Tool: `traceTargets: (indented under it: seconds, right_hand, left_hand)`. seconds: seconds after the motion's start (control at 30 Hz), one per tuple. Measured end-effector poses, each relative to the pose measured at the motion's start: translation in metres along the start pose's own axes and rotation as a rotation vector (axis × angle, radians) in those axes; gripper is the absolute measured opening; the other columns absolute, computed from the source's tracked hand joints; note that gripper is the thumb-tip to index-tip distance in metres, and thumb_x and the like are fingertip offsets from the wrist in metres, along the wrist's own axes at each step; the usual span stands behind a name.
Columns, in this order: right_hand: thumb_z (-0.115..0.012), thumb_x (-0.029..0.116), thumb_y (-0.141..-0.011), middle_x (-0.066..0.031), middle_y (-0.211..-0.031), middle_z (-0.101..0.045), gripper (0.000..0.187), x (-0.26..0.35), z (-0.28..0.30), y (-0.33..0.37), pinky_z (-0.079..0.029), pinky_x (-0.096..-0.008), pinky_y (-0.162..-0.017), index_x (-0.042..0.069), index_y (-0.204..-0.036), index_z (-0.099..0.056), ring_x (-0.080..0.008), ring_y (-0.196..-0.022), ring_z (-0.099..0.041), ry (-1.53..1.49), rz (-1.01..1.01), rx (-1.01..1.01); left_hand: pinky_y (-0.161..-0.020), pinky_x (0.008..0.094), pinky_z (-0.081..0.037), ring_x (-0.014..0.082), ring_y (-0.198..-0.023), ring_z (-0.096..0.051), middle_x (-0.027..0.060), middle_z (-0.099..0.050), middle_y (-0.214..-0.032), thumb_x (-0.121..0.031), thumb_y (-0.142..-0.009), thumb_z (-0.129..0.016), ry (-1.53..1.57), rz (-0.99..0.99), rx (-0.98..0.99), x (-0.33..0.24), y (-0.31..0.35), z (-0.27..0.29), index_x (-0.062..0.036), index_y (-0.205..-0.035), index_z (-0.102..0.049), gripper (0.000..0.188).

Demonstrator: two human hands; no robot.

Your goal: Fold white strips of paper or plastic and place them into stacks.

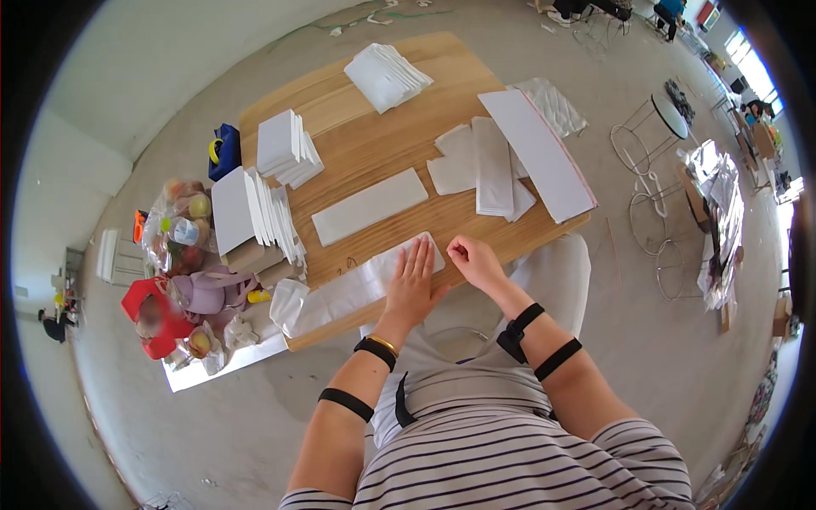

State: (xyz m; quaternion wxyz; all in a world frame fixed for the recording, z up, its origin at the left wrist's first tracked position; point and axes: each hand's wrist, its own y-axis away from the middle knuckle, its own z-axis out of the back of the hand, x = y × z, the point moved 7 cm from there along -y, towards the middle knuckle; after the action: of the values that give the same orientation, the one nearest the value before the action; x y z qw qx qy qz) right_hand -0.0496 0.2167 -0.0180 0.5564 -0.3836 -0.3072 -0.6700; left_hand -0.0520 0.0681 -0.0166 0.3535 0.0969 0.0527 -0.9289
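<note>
Now the left hand [411,285] is laid flat, fingers outstretched, on the long white strip [340,295] along the near edge of the pale wooden tabletop [374,153]; the right hand [478,263] is held curled, grey floor [229,416] seen around.

Seemingly a workshop — bare grey floor [255,416], white stacks [279,146] along the wooden table's [382,140] left edge, wire-framed stools [670,116] (other people [671,17] farther off).

The white strip [370,206] looks matt, the table [361,140] wooden.
</note>
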Motion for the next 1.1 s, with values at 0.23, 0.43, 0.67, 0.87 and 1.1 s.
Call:
traceTargets:
  seconds: [0.23,0.43,0.67,0.87,1.1]
  right_hand:
    - [-0.063,0.015,-0.089,-0.0123,-0.077,-0.068,0.009,-0.002,0.0,0.0,-0.05,-0.0404,-0.063,0.006,-0.088,-0.063,-0.0307,-0.071,-0.065,0.048,-0.015,-0.004]
    - [-0.063,0.016,-0.088,-0.0125,-0.076,-0.067,0.01,0.0,0.0,0.0,-0.05,-0.0408,-0.062,0.006,-0.087,-0.063,-0.0311,-0.071,-0.065,0.049,-0.023,-0.006]
    - [-0.063,0.015,-0.087,-0.0125,-0.076,-0.065,0.01,-0.005,0.0,-0.001,-0.048,-0.0423,-0.062,0.006,-0.086,-0.061,-0.0318,-0.07,-0.063,0.052,-0.035,-0.009]
    - [-0.062,0.015,-0.087,-0.0117,-0.074,-0.064,0.009,-0.006,0.003,-0.001,-0.048,-0.0423,-0.062,0.006,-0.086,-0.061,-0.0309,-0.069,-0.062,0.033,0.016,-0.008]
    - [-0.062,0.015,-0.087,-0.011,-0.076,-0.065,0.009,-0.007,0.002,0.0,-0.048,-0.0408,-0.062,0.006,-0.086,-0.062,-0.0298,-0.069,-0.063,0.054,0.009,-0.024]
  left_hand:
    - [-0.123,0.0474,-0.01,0.0306,-0.151,-0.013,0.0189,-0.016,-0.162,-0.051,-0.093,-0.054,0.044,0.028,0.005,-0.004,-0.003,-0.005,0.0058,-0.153,-0.017,0.091]
    - [-0.122,0.0485,-0.01,0.0307,-0.151,-0.011,0.0177,-0.016,-0.162,-0.052,-0.095,-0.049,-0.006,0.05,0.047,-0.003,-0.002,-0.007,0.0037,-0.153,-0.018,0.087]
    - [-0.121,0.0531,-0.009,0.0355,-0.151,-0.01,0.0126,-0.016,-0.163,-0.052,-0.098,-0.044,-0.084,-0.002,0.051,-0.008,-0.002,-0.006,-0.0108,-0.156,-0.024,0.074]
    - [-0.119,0.0555,-0.013,0.0406,-0.15,-0.011,0.0207,-0.011,-0.163,-0.052,-0.097,-0.046,-0.02,-0.007,0.022,-0.006,-0.004,-0.006,-0.0208,-0.157,-0.026,0.07]
    - [-0.117,0.0565,-0.018,0.0414,-0.147,-0.018,0.0228,-0.016,-0.16,-0.057,-0.09,-0.056,-0.055,-0.02,0.092,-0.001,-0.01,0.013,-0.0267,-0.154,-0.032,0.075]
